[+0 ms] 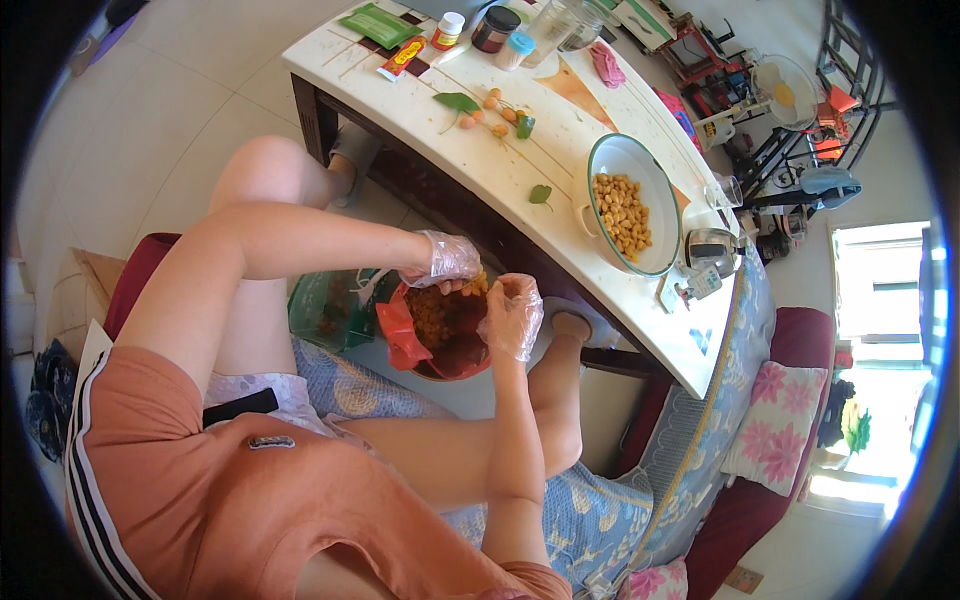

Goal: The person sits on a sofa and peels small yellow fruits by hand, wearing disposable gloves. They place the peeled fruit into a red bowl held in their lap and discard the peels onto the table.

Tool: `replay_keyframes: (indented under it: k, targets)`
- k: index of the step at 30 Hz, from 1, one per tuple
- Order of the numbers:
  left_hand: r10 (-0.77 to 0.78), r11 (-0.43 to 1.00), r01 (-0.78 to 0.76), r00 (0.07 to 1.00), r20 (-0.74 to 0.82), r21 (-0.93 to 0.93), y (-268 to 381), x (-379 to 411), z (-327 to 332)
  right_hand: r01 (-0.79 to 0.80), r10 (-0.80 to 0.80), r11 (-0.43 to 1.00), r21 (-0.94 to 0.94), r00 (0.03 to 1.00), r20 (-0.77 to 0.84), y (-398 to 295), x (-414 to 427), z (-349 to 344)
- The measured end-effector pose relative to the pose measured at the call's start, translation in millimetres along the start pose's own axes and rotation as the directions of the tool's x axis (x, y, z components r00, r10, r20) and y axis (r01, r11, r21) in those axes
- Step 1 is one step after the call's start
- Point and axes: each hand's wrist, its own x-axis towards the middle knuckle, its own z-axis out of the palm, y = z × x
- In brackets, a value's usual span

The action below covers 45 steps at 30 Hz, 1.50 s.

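Both hands wear clear plastic gloves above a red bin liner (403, 337) that holds yellow-orange fruit or pulp (427, 319). My left hand (452, 259) grips a soft yellow piece of fruit (478, 284) at its fingertips. Close beside it, my right hand (514, 315) has its fingers curled together; whether they hold anything is hidden. A green plastic bag (330, 311) stands left of the liner, its contents showing dimly. On the table, a white enamel basin (592, 161) with a green rim holds many tan ginkgo nuts (621, 216).
The white table (517, 202) edge runs just beyond my hands. Orange fruits (500, 130) with green leaves lie on it, near a wipes pack (380, 25), jars (495, 28) and a pink cloth (606, 65). An electric kettle (712, 251) stands past the basin.
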Motion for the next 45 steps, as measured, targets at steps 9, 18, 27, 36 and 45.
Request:
replay_keyframes:
  k: [9, 18, 27, 36, 45]
  targets:
    - [0.109, 0.967, -0.099, 0.994, -0.031, 0.234, 0.0, -2.2, 3.8, -0.156, 0.159, 0.987, -0.038, 0.981, 0.114, 1.1, -3.5, 12.1]
    - [0.141, 0.934, -0.122, 0.989, -0.033, 0.336, -13.3, 12.2, 3.4, -0.066, 0.078, 0.993, -0.098, 0.988, 0.131, 11.7, -10.6, 19.1]
    - [0.101, 0.957, -0.067, 0.989, -0.109, 0.281, -27.6, 25.8, 6.2, 0.113, -0.097, 0.977, -0.179, 0.991, 0.094, 19.3, -9.1, 21.8]
    - [0.034, 0.988, -0.026, 0.998, -0.052, 0.153, -8.8, 12.4, 6.4, -0.475, 0.408, 0.857, 0.201, 0.863, 0.298, 7.0, 0.7, 8.5]
    - [0.071, 0.992, -0.074, 0.997, 0.03, 0.105, 9.4, -7.9, 2.1, -0.734, 0.48, 0.408, 0.542, 0.678, 0.556, 18.0, 8.5, -8.9]
